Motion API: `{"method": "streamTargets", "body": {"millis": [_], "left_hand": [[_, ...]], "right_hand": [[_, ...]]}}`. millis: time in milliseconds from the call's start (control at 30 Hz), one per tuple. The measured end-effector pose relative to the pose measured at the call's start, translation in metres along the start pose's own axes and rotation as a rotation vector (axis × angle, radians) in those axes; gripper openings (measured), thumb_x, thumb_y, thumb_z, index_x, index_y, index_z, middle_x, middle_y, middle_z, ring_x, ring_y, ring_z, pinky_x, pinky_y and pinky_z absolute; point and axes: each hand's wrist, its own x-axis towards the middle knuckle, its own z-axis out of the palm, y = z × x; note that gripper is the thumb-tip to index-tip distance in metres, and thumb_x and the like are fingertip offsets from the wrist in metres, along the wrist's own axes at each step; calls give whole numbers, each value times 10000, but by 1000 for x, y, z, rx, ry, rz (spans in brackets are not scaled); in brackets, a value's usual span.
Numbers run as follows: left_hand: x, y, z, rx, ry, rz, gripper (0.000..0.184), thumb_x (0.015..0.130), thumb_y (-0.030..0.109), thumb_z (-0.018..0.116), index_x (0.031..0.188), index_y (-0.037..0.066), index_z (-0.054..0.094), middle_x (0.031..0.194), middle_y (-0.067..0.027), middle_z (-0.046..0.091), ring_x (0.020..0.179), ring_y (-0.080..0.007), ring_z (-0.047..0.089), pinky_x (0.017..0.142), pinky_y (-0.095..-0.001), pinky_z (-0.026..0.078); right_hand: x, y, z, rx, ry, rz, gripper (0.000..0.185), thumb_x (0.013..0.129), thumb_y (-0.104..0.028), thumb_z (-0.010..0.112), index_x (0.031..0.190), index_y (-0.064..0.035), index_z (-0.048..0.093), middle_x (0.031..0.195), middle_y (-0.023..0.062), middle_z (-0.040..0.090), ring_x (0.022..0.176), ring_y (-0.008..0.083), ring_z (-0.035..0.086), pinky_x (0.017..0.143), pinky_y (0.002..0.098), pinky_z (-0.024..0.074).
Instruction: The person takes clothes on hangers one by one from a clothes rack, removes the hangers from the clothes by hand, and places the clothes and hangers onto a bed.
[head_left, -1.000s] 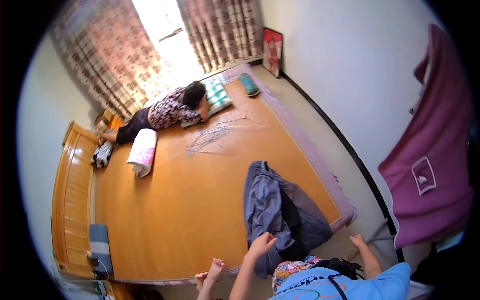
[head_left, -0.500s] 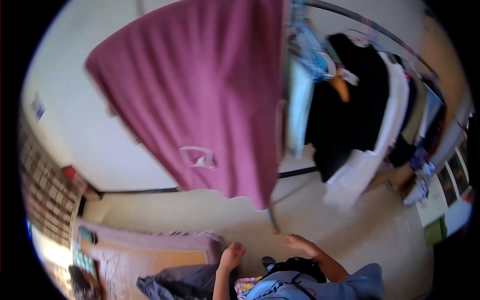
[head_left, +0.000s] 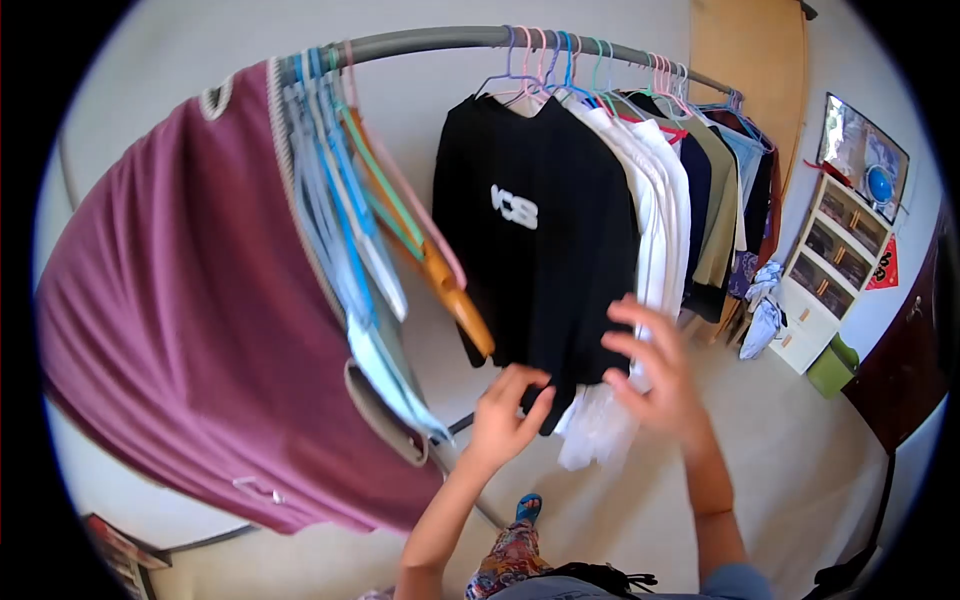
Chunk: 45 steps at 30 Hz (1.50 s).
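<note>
A black top with white lettering (head_left: pixel 515 207) hangs on the clothes rail (head_left: pixel 430 40). My left hand (head_left: pixel 508 412) is at its lower hem, thumb and fingers apart, with nothing seen between them. Beside the right edge of the black top, my right hand (head_left: pixel 655 370) is raised with its fingers spread, slightly blurred and holding nothing. White garments (head_left: pixel 650 190) hang just behind the black top. To the left, several bare hangers (head_left: pixel 430 260) and a light blue cloth (head_left: pixel 385 375) dangle from the rail.
A large purple cloth (head_left: pixel 190 300) covers the rail's left end. More clothes (head_left: pixel 720 190) hang to the right. Farther right stand a white drawer cabinet (head_left: pixel 825 260), a green bin (head_left: pixel 832 367) and a dark door (head_left: pixel 915 330). A slippered foot (head_left: pixel 528 508) is below.
The view has swung right, from the bed to the clothes rail, which is now closer. Both hands have risen towards the black top, and their fingers have opened.
</note>
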Motion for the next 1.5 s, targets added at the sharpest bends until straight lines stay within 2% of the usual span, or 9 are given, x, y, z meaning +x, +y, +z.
{"method": "streamTargets", "body": {"millis": [367,767,867,933,1133,1200,1267,1433,1500], "left_hand": [[258,-62,48,221,593,449,537,633,247,650,1021,-36,409,991,-181,438,879,-322,438,766,-362,353],[285,-16,27,-89,402,-121,213,685,150,575,766,-43,537,654,-62,539,609,-109,495,557,-241,406],[288,-2,15,1058,282,679,206,623,132,564,774,-8,571,696,-143,567,593,-236,560,530,-259,438],[304,19,4,1051,-10,-91,194,660,191,532,766,36,582,767,-171,559,762,-254,537,685,-336,420],[343,56,-22,2024,-137,-212,149,643,196,562,750,97,588,687,-108,584,663,-255,564,585,-323,438],[309,100,59,1009,596,-663,248,542,189,588,696,-5,588,661,-168,558,546,-270,554,509,-310,452],[258,139,103,1232,305,-557,164,607,169,545,585,7,540,505,-103,506,540,-216,538,551,-306,435],[127,173,207,1412,375,-670,160,586,158,511,599,-1,527,620,-160,507,580,-318,514,517,-376,423],[77,188,261,1470,403,-703,157,599,145,528,675,9,502,698,-118,480,667,-279,493,509,-356,428]], "right_hand": [[198,151,-2,-199,174,-290,266,702,-206,564,872,-7,517,1010,154,461,943,283,451,800,331,345],[268,221,51,485,-125,-631,345,804,-318,433,828,3,556,866,124,502,816,240,487,723,290,379],[270,227,49,454,-27,-921,254,801,-242,454,809,1,525,857,102,503,801,173,482,711,276,360],[263,238,51,572,-63,-857,251,820,-213,433,875,19,511,903,70,476,844,154,466,750,230,356],[259,269,59,812,187,-794,164,773,-146,478,812,10,508,839,123,513,808,241,496,734,282,373],[257,267,53,776,304,-851,123,769,-94,480,819,13,512,841,123,515,828,237,498,758,280,369],[249,263,47,806,373,-962,109,771,-70,473,821,20,513,863,123,517,839,237,494,772,289,367],[169,256,10,689,-11,-1233,225,800,-44,388,995,13,483,1172,185,370,1055,311,392,891,367,297],[103,267,53,1581,-520,-1009,516,804,-257,402,1221,6,247,1221,148,333,1067,265,381,889,327,292]]}}
